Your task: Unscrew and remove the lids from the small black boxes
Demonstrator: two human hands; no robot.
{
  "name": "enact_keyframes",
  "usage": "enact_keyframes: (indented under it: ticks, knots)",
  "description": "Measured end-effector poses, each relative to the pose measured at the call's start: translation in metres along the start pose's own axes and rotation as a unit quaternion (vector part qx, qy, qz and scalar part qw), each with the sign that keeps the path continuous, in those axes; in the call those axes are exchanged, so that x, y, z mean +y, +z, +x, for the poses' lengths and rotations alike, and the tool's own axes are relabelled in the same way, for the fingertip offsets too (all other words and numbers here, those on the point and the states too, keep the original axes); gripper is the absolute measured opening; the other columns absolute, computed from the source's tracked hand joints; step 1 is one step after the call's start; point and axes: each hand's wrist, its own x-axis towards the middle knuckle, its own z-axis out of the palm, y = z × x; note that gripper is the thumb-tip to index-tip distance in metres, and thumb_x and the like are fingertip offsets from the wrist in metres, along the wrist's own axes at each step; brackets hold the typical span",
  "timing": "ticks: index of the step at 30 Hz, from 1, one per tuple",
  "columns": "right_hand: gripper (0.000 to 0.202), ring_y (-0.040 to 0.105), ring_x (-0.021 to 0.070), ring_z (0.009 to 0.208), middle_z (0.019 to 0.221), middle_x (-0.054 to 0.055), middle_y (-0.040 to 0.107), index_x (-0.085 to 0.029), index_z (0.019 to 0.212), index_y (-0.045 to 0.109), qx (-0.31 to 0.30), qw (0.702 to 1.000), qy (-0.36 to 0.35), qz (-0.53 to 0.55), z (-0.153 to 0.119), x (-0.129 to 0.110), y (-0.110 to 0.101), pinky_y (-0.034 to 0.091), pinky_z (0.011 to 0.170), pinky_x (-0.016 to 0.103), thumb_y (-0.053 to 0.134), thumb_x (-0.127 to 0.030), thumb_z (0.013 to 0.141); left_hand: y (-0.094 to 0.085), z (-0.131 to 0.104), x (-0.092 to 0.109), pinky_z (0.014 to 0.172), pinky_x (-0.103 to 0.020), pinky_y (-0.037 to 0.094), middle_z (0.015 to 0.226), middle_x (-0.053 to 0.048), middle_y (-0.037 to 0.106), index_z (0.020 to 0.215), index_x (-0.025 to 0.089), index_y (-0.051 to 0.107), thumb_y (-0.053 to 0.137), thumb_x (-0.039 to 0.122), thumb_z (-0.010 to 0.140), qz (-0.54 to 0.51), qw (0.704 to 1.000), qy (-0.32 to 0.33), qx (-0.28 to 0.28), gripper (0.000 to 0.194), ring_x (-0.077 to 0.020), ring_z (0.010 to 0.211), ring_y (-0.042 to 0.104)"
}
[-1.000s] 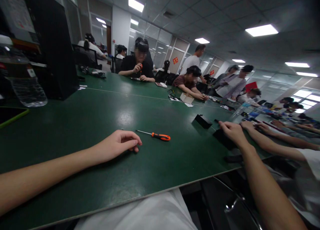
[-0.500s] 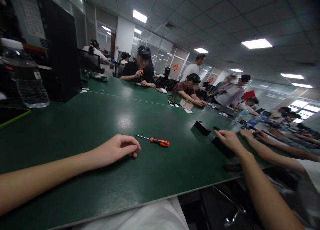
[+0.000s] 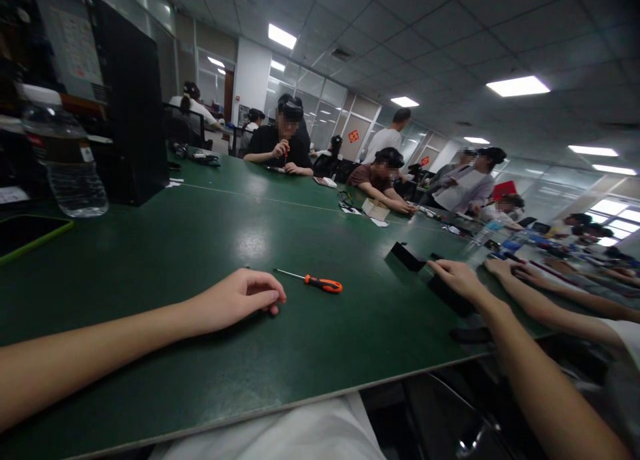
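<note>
My left hand (image 3: 249, 299) rests on its side on the green table (image 3: 320, 340), fingers loosely curled and apart, with nothing in it. Just beyond its fingertips lies a screwdriver (image 3: 324, 285) with an orange and black handle, its metal shaft pointing left. My right hand (image 3: 457, 278) is farther right, index finger stretched forward. That fingertip meets, or nearly meets, the right end of a small black box (image 3: 407, 257). Under this hand a dark flat piece (image 3: 450, 297) lies on the table, partly covered. My right thumb is hidden.
A water bottle (image 3: 70, 160), a green-edged phone (image 3: 35, 237) and a black computer case (image 3: 127, 107) stand or lie at left. Across the table, people work near a small open carton (image 3: 375, 209). A neighbour's arm (image 3: 545, 303) reaches in at right.
The view has shifted slightly, so the scene sits a little farther right. My right fingertip has closed the small gap to the black box. My left hand stays put.
</note>
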Motion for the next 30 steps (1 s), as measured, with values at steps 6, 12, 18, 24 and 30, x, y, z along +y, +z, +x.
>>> enact_keyframes:
  ticks: [6,12,18,24,30]
  knots:
    - [0.072,0.057,0.0235,0.06,0.058,0.007,0.059,-0.024,0.057,0.053,-0.003,1.0,0.009,-0.004,-0.001,-0.001,0.0,0.041,0.061,0.036,0.027,-0.087,0.082,-0.001,0.0,-0.002,0.081,-0.031,0.053,0.087,-0.005,0.075,0.096,0.017,0.071,0.063,0.049,0.089,-0.001,1.0,0.002,-0.001,0.034,-0.0208,0.085,0.069]
    - [0.068,0.059,0.0235,0.063,0.064,0.008,0.064,-0.024,0.06,0.055,-0.02,0.999,0.01,-0.024,0.0,0.005,-0.002,0.042,0.063,0.035,0.03,-0.082,0.085,0.0,0.0,0.001,0.08,-0.03,0.052,0.088,-0.005,0.074,0.097,0.016,0.071,0.063,0.049,0.089,-0.009,1.0,-0.007,-0.002,0.035,-0.0208,0.085,0.069]
    - [0.058,0.063,0.0253,0.071,0.077,0.012,0.071,-0.022,0.075,0.059,-0.031,0.996,0.06,-0.058,0.031,0.01,-0.016,0.045,0.065,0.036,0.041,-0.076,0.084,-0.001,0.001,0.002,0.081,-0.031,0.052,0.088,-0.007,0.074,0.097,0.015,0.071,0.061,0.049,0.092,-0.009,1.0,-0.002,-0.004,0.036,-0.0207,0.085,0.067]
    - [0.032,0.062,0.0221,0.066,0.073,0.009,0.069,-0.021,0.071,0.057,-0.119,0.989,0.034,-0.076,0.072,-0.039,0.001,0.043,0.063,0.032,0.064,-0.051,0.083,0.0,0.001,-0.001,0.081,-0.031,0.052,0.086,-0.006,0.074,0.096,0.014,0.071,0.061,0.049,0.092,-0.012,1.0,0.0,-0.001,0.036,-0.0207,0.085,0.068]
    - [0.021,0.058,0.0202,0.074,0.089,0.012,0.069,-0.017,0.094,0.056,-0.125,0.986,-0.1,-0.054,0.087,-0.144,0.026,0.038,0.066,0.03,0.057,-0.038,0.094,-0.004,0.0,-0.006,0.081,-0.033,0.054,0.096,-0.007,0.074,0.1,0.017,0.072,0.055,0.042,0.096,0.085,0.993,0.057,0.061,0.031,-0.022,0.088,0.068]
